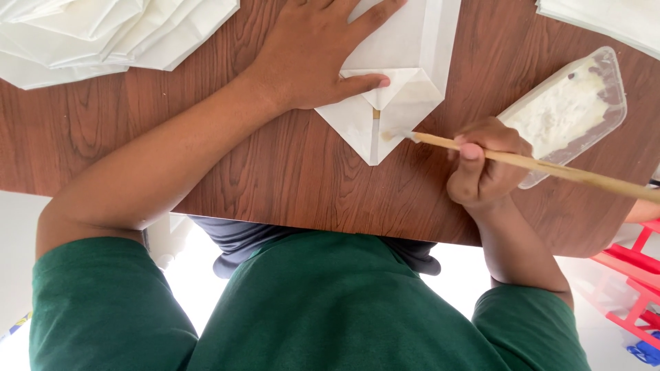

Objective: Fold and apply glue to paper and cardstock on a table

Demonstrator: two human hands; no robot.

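Wood-grain brown fills most of the view, a table point(289, 165) we lean over, with our green shirt point(330, 309) at six o'clock. Our left hand point(313, 51) lies flat and unclenched on a folded white paper bag point(399, 62), thumb stretched along the crease, apparently to pin the bottom flaps down while they are worked on. The bag's pointed flap point(375, 134) aims toward us, just past the thumb at about four o'clock from that hand. Our right hand point(481, 161) is clenched around a long wooden brush point(543, 165), gripped close to its front third so the tip can be steered finely; the bristle end point(405, 136) touches the flap near its centre seam, where a pale smear shows. At two o'clock from the right hand, just beside the knuckles, sits a clear plastic tub point(570, 103) of white paste, near enough for dipping. A stack of white bags point(103, 31) lies at ten o'clock, well apart, more white paper point(605, 17) at one o'clock, and a red frame point(636, 275) stands off the table at four o'clock.
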